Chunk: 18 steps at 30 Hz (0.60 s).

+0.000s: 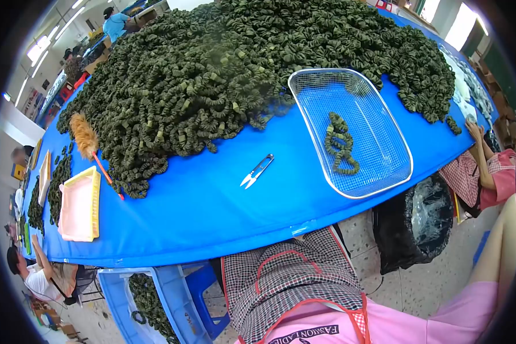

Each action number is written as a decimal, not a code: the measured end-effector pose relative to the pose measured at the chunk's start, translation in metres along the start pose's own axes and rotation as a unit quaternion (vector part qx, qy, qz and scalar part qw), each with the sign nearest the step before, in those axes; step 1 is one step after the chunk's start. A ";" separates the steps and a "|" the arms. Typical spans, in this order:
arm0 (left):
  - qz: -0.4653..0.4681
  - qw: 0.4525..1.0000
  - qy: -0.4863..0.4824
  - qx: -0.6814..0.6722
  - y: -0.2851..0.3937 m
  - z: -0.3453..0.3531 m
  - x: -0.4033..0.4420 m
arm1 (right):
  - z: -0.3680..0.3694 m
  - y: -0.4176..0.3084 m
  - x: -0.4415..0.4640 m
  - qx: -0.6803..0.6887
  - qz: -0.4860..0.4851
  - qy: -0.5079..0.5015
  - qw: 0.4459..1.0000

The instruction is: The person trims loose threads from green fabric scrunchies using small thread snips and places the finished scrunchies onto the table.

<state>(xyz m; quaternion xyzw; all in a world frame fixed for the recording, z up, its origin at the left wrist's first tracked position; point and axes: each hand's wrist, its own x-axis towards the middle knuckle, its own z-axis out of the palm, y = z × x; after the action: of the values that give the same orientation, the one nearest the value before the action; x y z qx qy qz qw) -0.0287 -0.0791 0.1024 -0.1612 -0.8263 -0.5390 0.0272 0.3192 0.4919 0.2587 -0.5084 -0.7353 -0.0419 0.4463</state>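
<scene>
Neither of my hands shows; only my right forearm (500, 243) rises from a pink sleeve at the right edge, its hand out of sight. In front of me on the blue table lies a pair of thread snips (257, 171) with silver blades. To its right, a wire mesh basket (384, 150) holds a few dark green coiled, ribbed rings (342, 150). A large heap of similar dark green coils (183, 97) covers the far part of the table.
At left are a feather duster (85, 136) and a yellow-rimmed tray (95, 206). A blue crate (180, 304) with more coils stands below the table edge, near a blue stool (203, 295). A black-lined bin (393, 229) is at right. Co-workers sit at both sides.
</scene>
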 end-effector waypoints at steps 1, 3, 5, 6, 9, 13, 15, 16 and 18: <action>0.006 1.000 -0.014 -0.001 0.002 0.006 0.003 | 0.002 -0.001 -0.001 0.000 -0.006 0.002 1.000; 0.020 0.999 -0.037 -0.009 0.004 0.017 0.009 | 0.002 -0.011 -0.004 0.013 -0.027 0.011 0.999; 0.034 0.998 -0.054 -0.009 0.006 0.025 0.015 | -0.001 -0.029 -0.012 0.035 -0.062 0.032 0.997; 0.041 0.997 -0.062 -0.010 0.005 0.028 0.017 | -0.002 -0.041 -0.019 0.050 -0.085 0.040 0.994; 0.057 0.995 -0.080 -0.012 0.005 0.036 0.023 | -0.012 -0.103 -0.047 0.148 -0.201 0.067 0.966; 0.067 0.994 -0.089 -0.020 0.005 0.041 0.028 | -0.031 -0.178 -0.091 0.318 -0.378 0.054 0.868; 0.071 0.993 -0.093 -0.020 0.004 0.042 0.029 | -0.041 -0.210 -0.111 0.395 -0.455 0.035 0.797; 0.073 0.993 -0.094 -0.020 0.004 0.043 0.029 | -0.044 -0.224 -0.121 0.427 -0.487 0.028 0.762; 0.073 0.992 -0.098 -0.017 0.004 0.043 0.030 | -0.047 -0.248 -0.133 0.470 -0.524 0.018 0.710</action>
<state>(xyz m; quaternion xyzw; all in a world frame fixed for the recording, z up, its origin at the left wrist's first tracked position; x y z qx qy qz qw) -0.0500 -0.0318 0.0944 -0.2735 -0.8019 -0.5309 -0.0177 0.1649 0.2544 0.2907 0.2346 -0.7999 0.0730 0.5475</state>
